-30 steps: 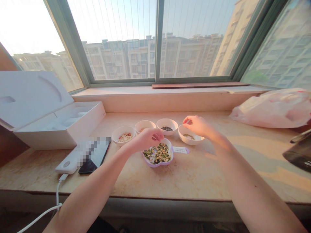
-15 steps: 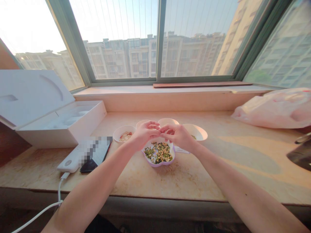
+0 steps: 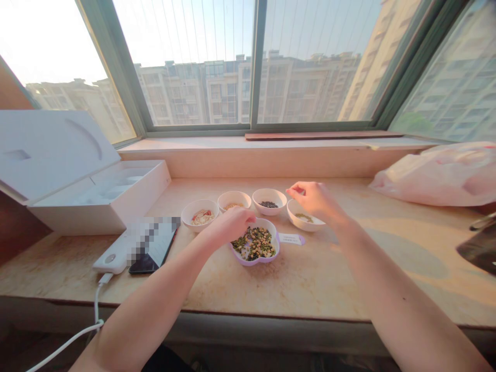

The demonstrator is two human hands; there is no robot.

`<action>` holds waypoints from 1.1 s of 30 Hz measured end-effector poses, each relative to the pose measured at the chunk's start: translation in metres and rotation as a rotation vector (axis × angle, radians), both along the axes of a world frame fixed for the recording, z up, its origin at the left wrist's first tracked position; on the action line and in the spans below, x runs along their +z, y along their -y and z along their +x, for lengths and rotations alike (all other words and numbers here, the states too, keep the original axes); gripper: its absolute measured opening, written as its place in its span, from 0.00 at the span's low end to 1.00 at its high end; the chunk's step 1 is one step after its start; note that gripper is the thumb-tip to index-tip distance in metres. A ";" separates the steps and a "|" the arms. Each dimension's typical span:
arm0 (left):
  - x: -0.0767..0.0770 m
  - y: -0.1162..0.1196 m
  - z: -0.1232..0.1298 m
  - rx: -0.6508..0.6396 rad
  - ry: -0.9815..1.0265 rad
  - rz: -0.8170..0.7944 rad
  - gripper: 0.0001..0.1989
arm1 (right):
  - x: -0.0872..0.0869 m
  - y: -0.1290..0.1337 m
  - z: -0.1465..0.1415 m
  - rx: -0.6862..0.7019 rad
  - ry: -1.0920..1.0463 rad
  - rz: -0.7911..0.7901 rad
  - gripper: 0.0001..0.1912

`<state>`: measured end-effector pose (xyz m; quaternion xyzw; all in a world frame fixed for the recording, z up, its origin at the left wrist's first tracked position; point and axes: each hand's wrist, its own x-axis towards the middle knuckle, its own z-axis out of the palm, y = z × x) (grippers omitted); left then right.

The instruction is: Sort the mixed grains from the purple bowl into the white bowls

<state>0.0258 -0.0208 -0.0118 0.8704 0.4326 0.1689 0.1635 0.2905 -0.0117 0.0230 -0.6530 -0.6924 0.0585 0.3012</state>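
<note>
My left hand (image 3: 230,226) rests its curled fingers at the left rim of a lilac-rimmed white dish (image 3: 267,257), which holds a mix of green and yellow beans (image 3: 254,244). My right hand (image 3: 313,200) hangs with pinched fingers just above a small white bowl (image 3: 300,220) of green bits. Whatever my fingers may hold is hidden. Farther back stand a bowl of dark seeds (image 3: 269,201), a bowl of yellowish grains (image 3: 233,200) and a bowl of pale slices with red pieces (image 3: 199,215).
An open white box with a moulded insert (image 3: 101,199) stands at left. A white power bank (image 3: 110,257) with a cable lies beside a phone (image 3: 149,263). A small label (image 3: 290,238) lies by the dish, and a plastic bag (image 3: 437,175) sits at right.
My hands were together above the dish half a second ago. My right hand has since moved right over the small bowl, and my left has dropped to the dish's rim.
</note>
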 end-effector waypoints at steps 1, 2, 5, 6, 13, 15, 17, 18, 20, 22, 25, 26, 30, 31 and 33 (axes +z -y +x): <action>0.000 0.001 -0.001 -0.040 -0.059 0.017 0.16 | 0.000 -0.004 0.009 -0.037 0.061 -0.026 0.13; -0.001 0.002 -0.001 -0.071 -0.097 0.025 0.17 | -0.001 -0.008 0.017 -0.052 0.123 -0.078 0.12; -0.002 0.004 0.000 -0.130 -0.130 0.026 0.19 | -0.005 -0.016 0.034 -0.072 0.224 -0.249 0.08; -0.002 0.004 0.001 -0.148 -0.135 0.024 0.19 | -0.007 -0.018 0.036 -0.071 0.231 -0.296 0.08; 0.001 0.009 0.007 -0.197 -0.263 0.058 0.17 | -0.006 -0.015 0.030 -0.049 0.259 -0.422 0.08; 0.002 0.008 0.009 -0.207 -0.306 0.075 0.16 | -0.006 -0.015 0.029 -0.043 0.277 -0.435 0.09; 0.001 0.007 0.010 -0.218 -0.342 0.087 0.15 | -0.005 -0.015 0.029 -0.038 0.294 -0.458 0.10; 0.001 0.007 0.010 -0.223 -0.354 0.091 0.15 | -0.005 -0.016 0.029 -0.035 0.299 -0.468 0.10; 0.000 0.007 0.011 -0.225 -0.365 0.101 0.15 | -0.005 -0.016 0.029 -0.035 0.297 -0.474 0.10; 0.000 0.007 0.011 -0.215 -0.359 0.114 0.15 | -0.005 -0.015 0.028 -0.050 0.284 -0.453 0.11; 0.002 0.008 0.010 -0.200 -0.308 0.132 0.15 | -0.004 -0.013 0.025 -0.091 0.266 -0.381 0.13; 0.003 0.007 0.009 -0.197 -0.273 0.137 0.15 | -0.004 -0.013 0.023 -0.110 0.266 -0.354 0.13; 0.006 -0.004 -0.001 -0.130 -0.049 0.192 0.13 | -0.005 -0.008 0.012 -0.116 0.244 -0.253 0.13; 0.007 -0.009 -0.004 -0.100 0.013 0.220 0.13 | -0.006 -0.006 0.008 -0.099 0.221 -0.225 0.13; 0.007 -0.018 -0.011 -0.012 0.100 0.271 0.14 | -0.007 -0.001 -0.001 -0.036 0.153 -0.157 0.14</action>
